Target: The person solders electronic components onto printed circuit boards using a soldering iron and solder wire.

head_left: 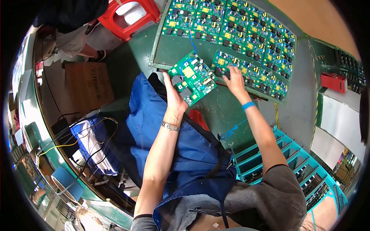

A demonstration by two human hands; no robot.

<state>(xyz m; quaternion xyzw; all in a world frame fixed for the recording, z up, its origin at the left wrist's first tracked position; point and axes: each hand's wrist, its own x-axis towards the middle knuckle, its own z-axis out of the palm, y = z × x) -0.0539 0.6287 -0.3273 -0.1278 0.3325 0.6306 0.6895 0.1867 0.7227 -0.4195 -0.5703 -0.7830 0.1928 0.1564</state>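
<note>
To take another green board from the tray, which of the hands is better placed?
Probably the right hand: it reaches over the tray, while the left hand holds a board.

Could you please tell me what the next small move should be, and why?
Perhaps bring the right hand to the free right edge of the raised circuit board to steady it: only the left hand supports that board, from its lower left side, while the right hand is over the tray's near row.
</note>
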